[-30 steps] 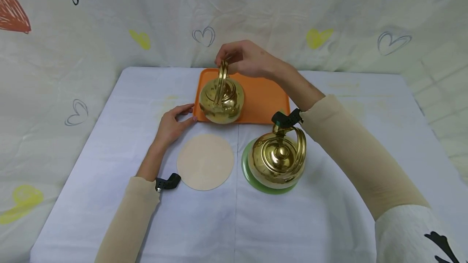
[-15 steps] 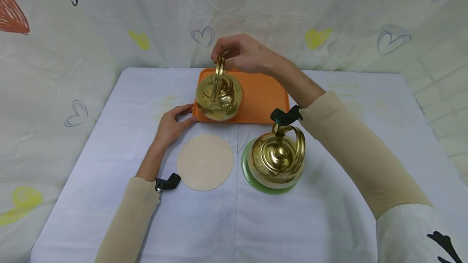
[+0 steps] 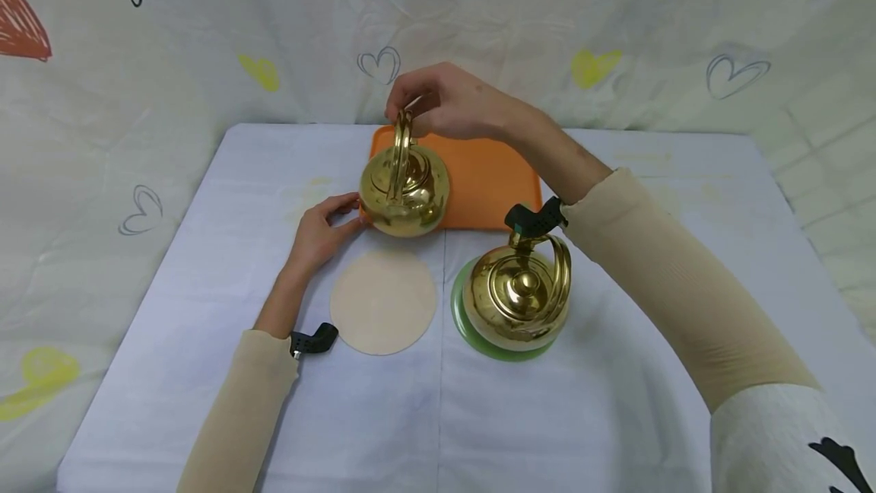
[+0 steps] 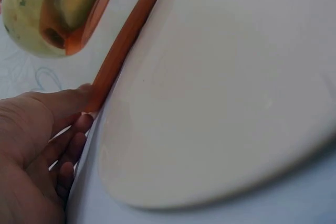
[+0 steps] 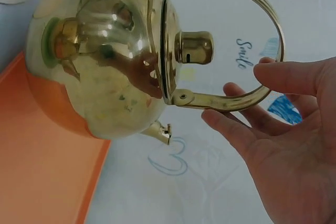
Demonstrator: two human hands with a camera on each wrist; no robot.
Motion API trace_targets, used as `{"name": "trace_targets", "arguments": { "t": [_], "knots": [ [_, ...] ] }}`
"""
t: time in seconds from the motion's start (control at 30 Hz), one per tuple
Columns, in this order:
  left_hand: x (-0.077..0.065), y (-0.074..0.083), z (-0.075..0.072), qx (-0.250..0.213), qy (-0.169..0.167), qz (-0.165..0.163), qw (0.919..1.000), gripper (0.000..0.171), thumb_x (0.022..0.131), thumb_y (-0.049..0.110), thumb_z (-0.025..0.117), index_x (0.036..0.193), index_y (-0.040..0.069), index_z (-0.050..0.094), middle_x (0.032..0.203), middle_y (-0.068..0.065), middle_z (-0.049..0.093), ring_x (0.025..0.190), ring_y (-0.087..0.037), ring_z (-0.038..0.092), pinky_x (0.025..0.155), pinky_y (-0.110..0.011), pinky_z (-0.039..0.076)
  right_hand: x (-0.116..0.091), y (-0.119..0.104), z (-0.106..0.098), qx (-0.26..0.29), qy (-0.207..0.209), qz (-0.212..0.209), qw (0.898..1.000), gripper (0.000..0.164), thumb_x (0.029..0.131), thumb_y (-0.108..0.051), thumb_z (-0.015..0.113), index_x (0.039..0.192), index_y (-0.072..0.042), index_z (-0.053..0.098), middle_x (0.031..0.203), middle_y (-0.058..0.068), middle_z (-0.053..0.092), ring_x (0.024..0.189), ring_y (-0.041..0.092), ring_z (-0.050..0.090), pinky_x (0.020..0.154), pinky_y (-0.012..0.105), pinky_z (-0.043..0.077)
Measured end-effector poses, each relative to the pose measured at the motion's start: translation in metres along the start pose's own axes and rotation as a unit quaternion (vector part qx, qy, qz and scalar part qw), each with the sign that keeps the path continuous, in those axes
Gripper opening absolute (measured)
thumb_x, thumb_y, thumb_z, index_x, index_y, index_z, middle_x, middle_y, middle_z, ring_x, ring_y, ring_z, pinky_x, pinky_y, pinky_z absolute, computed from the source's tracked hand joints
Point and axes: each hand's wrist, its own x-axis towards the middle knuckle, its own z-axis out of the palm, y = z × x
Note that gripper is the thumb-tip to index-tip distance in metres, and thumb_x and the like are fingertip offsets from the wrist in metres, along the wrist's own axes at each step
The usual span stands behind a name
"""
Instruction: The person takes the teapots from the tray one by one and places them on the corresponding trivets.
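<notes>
A gold kettle (image 3: pixel 405 190) hangs over the left part of an orange tray (image 3: pixel 489 181), its handle gripped by my right hand (image 3: pixel 455 103). In the left wrist view a gap shows between this kettle (image 4: pixel 58 14) and the tray rim (image 4: pixel 123 45). The right wrist view has the fingers of my right hand (image 5: pixel 294 124) around the handle, with the spout and lid knob visible. My left hand (image 3: pixel 320 234) holds the tray's near left corner between thumb and fingers. A second gold kettle (image 3: pixel 522 295) sits on a green round mat (image 3: pixel 472 326), in front of the tray's right side.
A beige round mat (image 3: pixel 383 303) lies on the white-covered table (image 3: pixel 547 432), in front of the tray and left of the green mat. Behind the table hangs a backdrop (image 3: pixel 479 14) with hearts and lettering. My right forearm passes just beyond the second kettle.
My right hand and the held kettle have shifted a little left, rising slightly in the view and then coming slightly lower. The left hand, tray and second kettle stay put.
</notes>
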Motion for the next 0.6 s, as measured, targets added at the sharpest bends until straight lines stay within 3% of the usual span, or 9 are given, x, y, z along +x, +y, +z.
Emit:
{"name": "trace_targets", "arguments": {
  "t": [0.33,0.6],
  "knots": [
    [0.001,0.0,0.0,-0.01,0.002,0.0,0.9999,0.052,0.095,0.02,0.078,0.144,0.008,0.063,0.139,-0.016,0.067,0.133,-0.032,0.059,0.118,-0.045,0.042,-0.001,-0.006,0.006,-0.004,-0.041,-0.006,0.999,0.024,0.089,0.011,0.057,0.1,-0.005,0.071,0.114,0.01,0.067,0.113,0.024,0.07,0.093,0.039,0.057],
    [0.001,-0.001,0.0,-0.021,-0.001,-0.002,0.9998,0.051,0.095,0.019,0.077,0.144,0.013,0.063,0.137,-0.015,0.069,0.133,-0.032,0.059,0.119,-0.045,0.042,-0.004,-0.013,0.009,-0.022,-0.072,0.004,0.997,0.023,0.087,0.011,0.058,0.1,-0.003,0.07,0.114,0.009,0.066,0.113,0.023,0.07,0.093,0.038,0.058]
  ]
}}
